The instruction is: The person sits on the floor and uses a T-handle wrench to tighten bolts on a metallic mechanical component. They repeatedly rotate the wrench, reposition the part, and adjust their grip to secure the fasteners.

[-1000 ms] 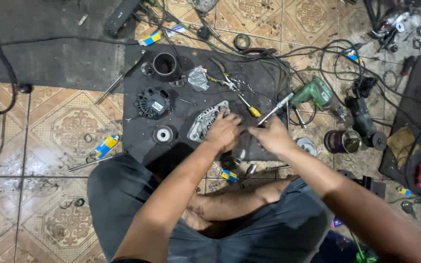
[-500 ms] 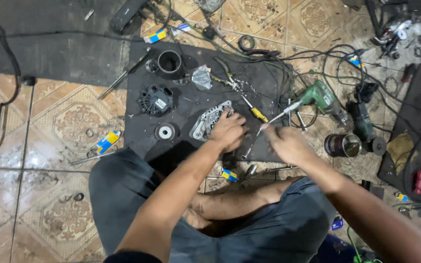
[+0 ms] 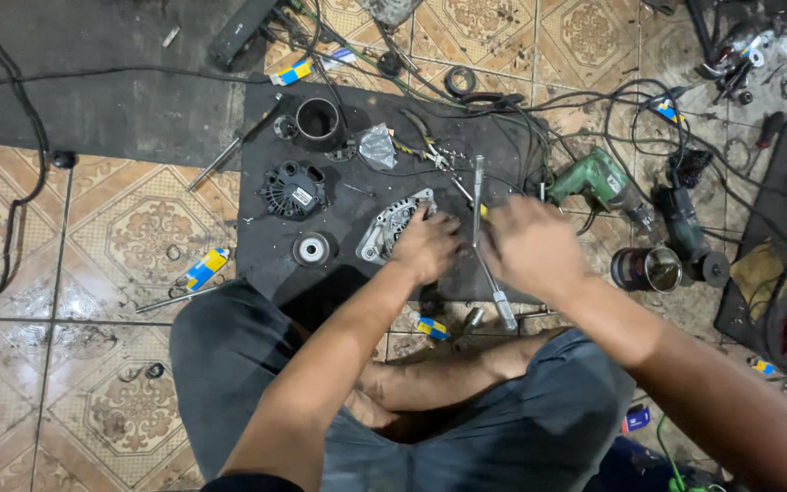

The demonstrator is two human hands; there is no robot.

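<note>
L hand [image 3: 425, 244] on alternator housing [image 3: 392, 226]; R hand [image 3: 532, 246] grips ratchet wrench [image 3: 479, 196] (upright-ish).

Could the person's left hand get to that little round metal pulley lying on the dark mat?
Probably yes. The left hand rests on the silver alternator housing, and the round pulley lies just to its left on the dark mat, in the open. Only bare mat shows between them.

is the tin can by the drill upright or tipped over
Upright: the can stands on the floor beside the drill, its round open mouth facing the camera.
</note>
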